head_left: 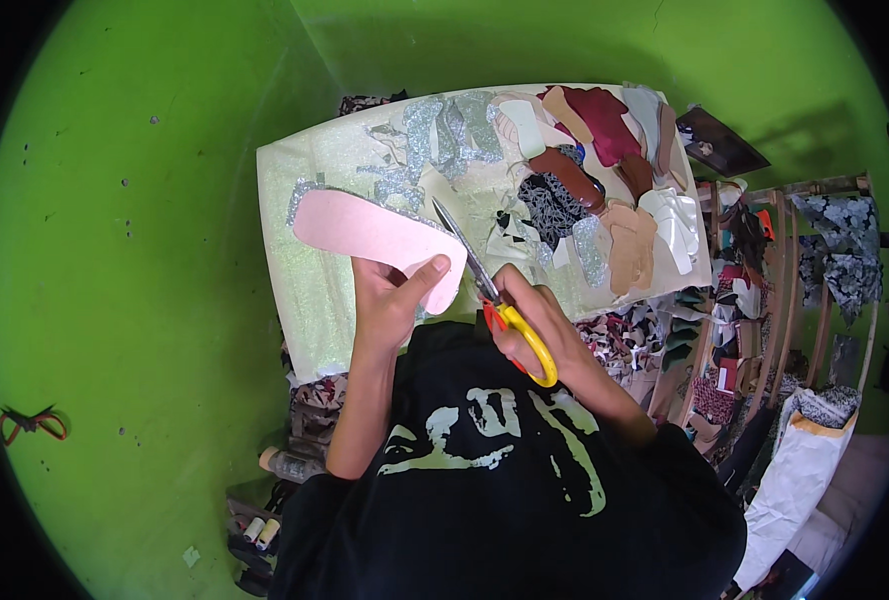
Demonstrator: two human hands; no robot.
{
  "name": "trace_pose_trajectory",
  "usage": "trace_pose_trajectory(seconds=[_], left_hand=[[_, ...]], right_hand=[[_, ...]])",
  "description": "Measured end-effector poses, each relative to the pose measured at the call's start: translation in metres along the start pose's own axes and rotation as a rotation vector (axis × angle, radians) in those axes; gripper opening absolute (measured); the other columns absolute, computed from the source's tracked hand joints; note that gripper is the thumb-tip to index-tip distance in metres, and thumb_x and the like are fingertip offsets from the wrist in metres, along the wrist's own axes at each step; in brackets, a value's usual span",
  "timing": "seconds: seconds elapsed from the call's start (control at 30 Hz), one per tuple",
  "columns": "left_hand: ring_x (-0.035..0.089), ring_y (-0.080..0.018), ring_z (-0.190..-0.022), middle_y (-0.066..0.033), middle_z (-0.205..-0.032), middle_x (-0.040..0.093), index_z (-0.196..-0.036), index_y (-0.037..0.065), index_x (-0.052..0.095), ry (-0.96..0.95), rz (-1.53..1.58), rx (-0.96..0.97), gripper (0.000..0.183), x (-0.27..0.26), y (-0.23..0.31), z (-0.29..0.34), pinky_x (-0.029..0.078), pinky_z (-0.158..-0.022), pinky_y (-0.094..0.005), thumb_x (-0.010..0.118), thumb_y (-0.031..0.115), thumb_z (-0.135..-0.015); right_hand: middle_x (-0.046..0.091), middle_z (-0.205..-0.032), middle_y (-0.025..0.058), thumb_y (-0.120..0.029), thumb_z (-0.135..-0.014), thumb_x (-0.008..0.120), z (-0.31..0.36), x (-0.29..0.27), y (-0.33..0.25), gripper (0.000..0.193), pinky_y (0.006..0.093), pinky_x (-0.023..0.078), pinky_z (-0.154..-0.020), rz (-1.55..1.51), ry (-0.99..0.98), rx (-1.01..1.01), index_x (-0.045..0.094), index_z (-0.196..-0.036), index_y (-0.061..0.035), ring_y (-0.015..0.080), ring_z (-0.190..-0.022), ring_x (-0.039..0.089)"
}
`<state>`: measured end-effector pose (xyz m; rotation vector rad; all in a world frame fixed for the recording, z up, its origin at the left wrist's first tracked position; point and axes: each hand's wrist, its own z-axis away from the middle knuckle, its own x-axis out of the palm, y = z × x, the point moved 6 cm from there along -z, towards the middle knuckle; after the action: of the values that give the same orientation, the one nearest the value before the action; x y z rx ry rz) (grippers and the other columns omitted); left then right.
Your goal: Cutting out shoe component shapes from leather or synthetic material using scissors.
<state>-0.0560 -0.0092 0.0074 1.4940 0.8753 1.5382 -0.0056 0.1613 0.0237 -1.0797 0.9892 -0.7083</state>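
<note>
My left hand point(389, 305) grips a pale pink insole-shaped piece point(360, 225) near its narrower right end, thumb on top and fingers underneath. Silver glitter material point(298, 203) shows along the piece's left and upper edges. In my right hand point(545, 318) is a pair of scissors point(533, 345) with yellow and red handles, fingers wrapped round the loops. Their metal blades point up and left, lying close along the right edge of the pink piece. Whether the blades touch it I cannot tell. Both hands are above the near side of a light-coloured table point(300, 290).
Glitter offcuts point(445, 135) lie at the table's back. To the right are a brown sole-shaped piece point(568, 178), dark shredded material point(555, 208), tan pieces point(632, 245) and maroon material point(605, 120). A wooden rack point(787, 290) with scraps stands at right; green walls surround the table.
</note>
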Motion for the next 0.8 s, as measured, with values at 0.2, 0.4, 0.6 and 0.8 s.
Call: trace_pose_trajectory(seconds=[0.2,0.4,0.6,0.8], left_hand=[[0.063,-0.0196,-0.101,-0.0136,-0.113,0.060,-0.132,0.000,0.033,-0.037,-0.052,0.021,0.068,-0.002,0.007,-0.004,0.052,-0.086,-0.0335,0.076,-0.003,-0.079],[0.060,-0.0207,-0.109,-0.0138,-0.119,0.057,-0.138,0.000,0.029,-0.124,-0.098,-0.018,0.075,0.002,0.009,-0.006,0.050,-0.092,-0.0347,0.076,-0.005,-0.079],[0.059,-0.0213,-0.113,-0.0137,-0.122,0.057,-0.142,0.000,0.026,-0.148,-0.055,-0.055,0.080,-0.001,0.005,-0.008,0.049,-0.095,-0.0354,0.075,-0.006,-0.079],[0.059,-0.0203,-0.113,-0.0128,-0.122,0.057,-0.141,-0.001,0.026,-0.151,-0.110,-0.079,0.079,0.001,0.001,-0.006,0.048,-0.095,-0.0353,0.076,-0.004,-0.079]], right_hand=[[0.056,-0.076,0.0127,-0.073,-0.073,0.067,0.003,-0.002,-0.007,0.083,0.0378,0.046,-0.061,-0.029,-0.026,-0.023,0.040,-0.107,-0.0017,0.0295,-0.062,0.057],[0.056,-0.081,0.0150,-0.040,-0.071,0.068,0.008,0.001,0.005,0.061,0.0406,0.047,-0.066,0.173,-0.071,-0.017,0.038,-0.108,-0.0027,0.0341,-0.069,0.057],[0.058,-0.089,0.0199,-0.065,-0.081,0.067,0.013,0.000,0.013,0.077,0.0475,0.046,-0.076,0.149,-0.133,0.063,0.037,-0.117,-0.0031,0.0430,-0.080,0.055],[0.059,-0.084,0.0183,-0.058,-0.086,0.065,0.011,0.001,0.009,0.069,0.0464,0.047,-0.071,0.105,-0.119,0.023,0.037,-0.114,-0.0017,0.0405,-0.075,0.057]])
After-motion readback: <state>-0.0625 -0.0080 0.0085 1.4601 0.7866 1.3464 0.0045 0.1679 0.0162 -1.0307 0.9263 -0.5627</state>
